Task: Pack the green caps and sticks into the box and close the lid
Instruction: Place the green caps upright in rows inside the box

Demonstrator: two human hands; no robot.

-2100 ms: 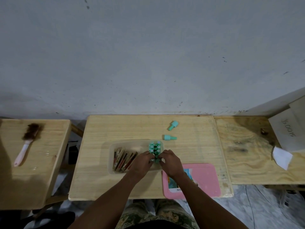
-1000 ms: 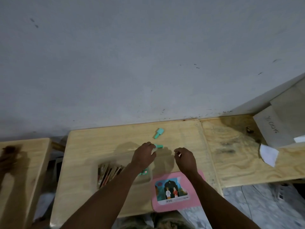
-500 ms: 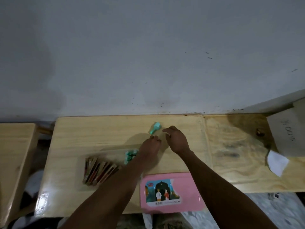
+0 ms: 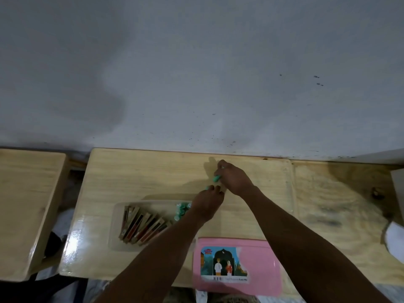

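Observation:
A clear plastic box (image 4: 119,226) sits on the wooden table, holding several brown sticks (image 4: 141,226) on its left and several green caps (image 4: 181,209) on its right. My right hand (image 4: 232,178) is near the table's far edge, fingers closed around a green cap (image 4: 216,178). My left hand (image 4: 207,202) is just beyond the box's right end, its fingertips pinching another green cap (image 4: 206,187), of which only a tip shows. The pink lid (image 4: 262,263) with a picture sticker lies flat at the table's near edge.
A second wooden table (image 4: 26,204) stands to the left across a gap. A rougher plywood surface (image 4: 341,204) adjoins on the right, with white paper (image 4: 395,241) at its edge. The grey wall runs along the back.
Both hands left the box and reached to the far side of the table. The two loose green caps that lay there are now in my fingers, one per hand.

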